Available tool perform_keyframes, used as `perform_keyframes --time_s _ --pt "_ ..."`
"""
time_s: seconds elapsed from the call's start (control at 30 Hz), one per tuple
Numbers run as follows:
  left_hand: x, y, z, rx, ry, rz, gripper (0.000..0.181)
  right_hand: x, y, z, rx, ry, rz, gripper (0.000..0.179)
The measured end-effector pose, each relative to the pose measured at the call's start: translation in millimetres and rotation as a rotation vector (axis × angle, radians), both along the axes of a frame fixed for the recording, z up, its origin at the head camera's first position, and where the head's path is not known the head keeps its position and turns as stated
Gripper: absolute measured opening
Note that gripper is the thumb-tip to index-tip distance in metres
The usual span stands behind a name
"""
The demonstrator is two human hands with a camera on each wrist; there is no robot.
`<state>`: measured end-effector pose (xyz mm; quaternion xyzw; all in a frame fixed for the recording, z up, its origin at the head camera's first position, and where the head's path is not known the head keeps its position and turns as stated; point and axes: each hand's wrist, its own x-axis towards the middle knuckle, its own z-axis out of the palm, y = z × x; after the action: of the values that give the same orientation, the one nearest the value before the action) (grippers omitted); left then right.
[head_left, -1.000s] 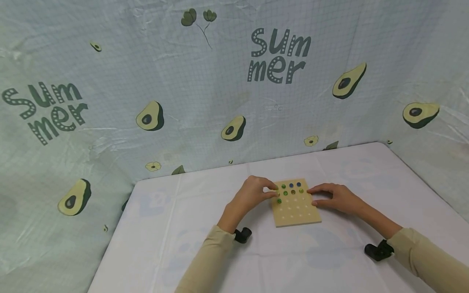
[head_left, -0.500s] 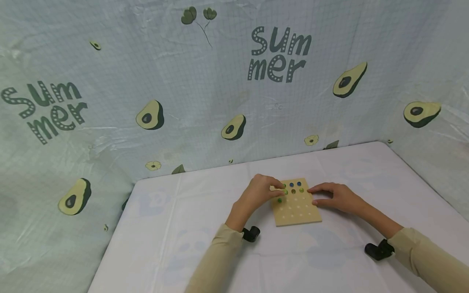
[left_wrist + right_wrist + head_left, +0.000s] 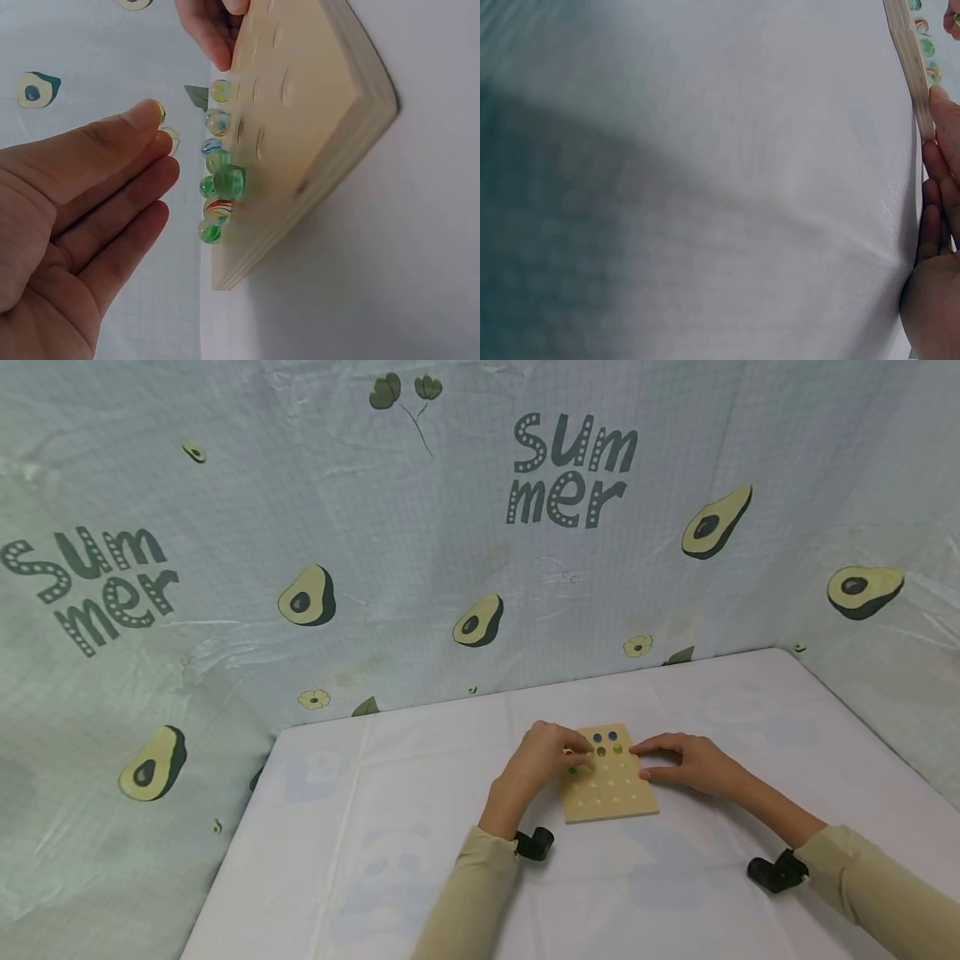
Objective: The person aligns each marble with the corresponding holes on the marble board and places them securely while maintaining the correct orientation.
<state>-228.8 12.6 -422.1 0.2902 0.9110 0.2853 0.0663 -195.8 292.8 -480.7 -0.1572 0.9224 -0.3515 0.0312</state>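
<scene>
My left hand [image 3: 538,758] is over the left side of a square wooden board [image 3: 611,800] with rows of round hollows. Between its thumb and forefinger it pinches a clear yellowish marble [image 3: 160,112], held apart from the board in the left wrist view. Several marbles sit in the board's far rows, among them a blue marble [image 3: 612,736] and a large green marble [image 3: 230,182]. My right hand [image 3: 693,766] rests at the board's right edge, thumb and forefinger spread and touching it. The left fingers hide some far-left hollows in the head view.
The board lies on a table with a white cloth [image 3: 420,793]. A patterned sheet [image 3: 405,535] hangs behind the table and along its sides. A black wrist camera [image 3: 535,843] sits under the left wrist, another black camera [image 3: 776,872] under the right.
My left hand has moved rightward across the board from its left edge, now covering more of the left marbles. My right hand and the board have stayed in place.
</scene>
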Motion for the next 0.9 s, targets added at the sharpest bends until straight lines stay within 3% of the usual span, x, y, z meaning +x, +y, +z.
perform_keyframes --time_s 0.37,0.67,0.9 --pt "7.2 3.2 -0.1 0.057 -0.043 0.095 0.018 4.0 -2.9 6.3 0.006 0.007 0.002 0.045" --pt "14.0 5.0 -6.6 0.066 -0.087 0.2 0.018 4.7 -2.5 5.5 0.006 0.019 0.007 0.045" --pt "16.4 6.2 -13.4 0.076 -0.087 0.233 0.015 4.8 -3.4 4.7 -0.002 0.024 0.009 0.044"
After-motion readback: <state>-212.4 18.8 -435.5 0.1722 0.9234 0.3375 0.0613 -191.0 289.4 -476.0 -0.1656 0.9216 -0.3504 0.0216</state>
